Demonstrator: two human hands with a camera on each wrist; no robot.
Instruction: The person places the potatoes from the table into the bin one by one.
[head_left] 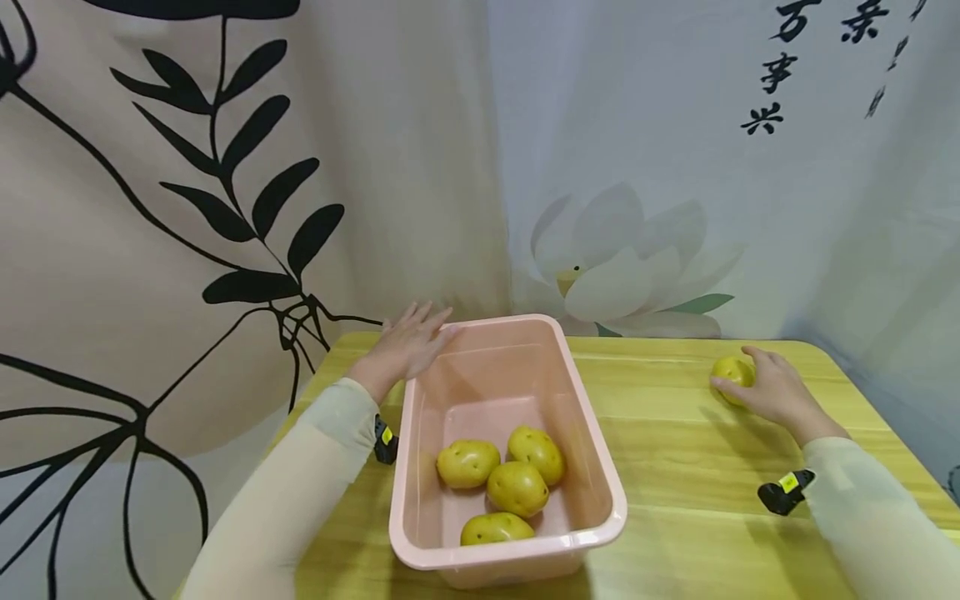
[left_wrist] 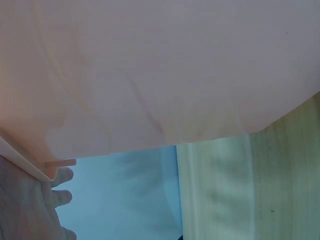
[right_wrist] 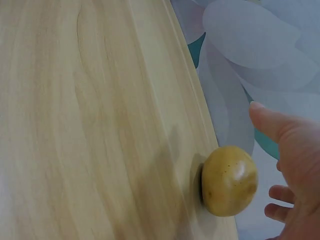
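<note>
A pink plastic bin stands on the wooden table with several yellow potatoes lying in its near half. At the bin's far left corner, my left hand rests on the rim with its fingers extended. From the left wrist view, the bin's outer wall fills most of the picture, and the fingers reach past the rim at lower left. Near the table's far right corner sits a single potato. My right hand reaches around it, thumb and fingers spread, a gap showing between thumb and potato in the right wrist view.
The yellow wood-grain table extends right of the bin. Behind its far edge hangs a pale curtain printed with black leaves, a lotus and characters. Each wrist carries a small black device.
</note>
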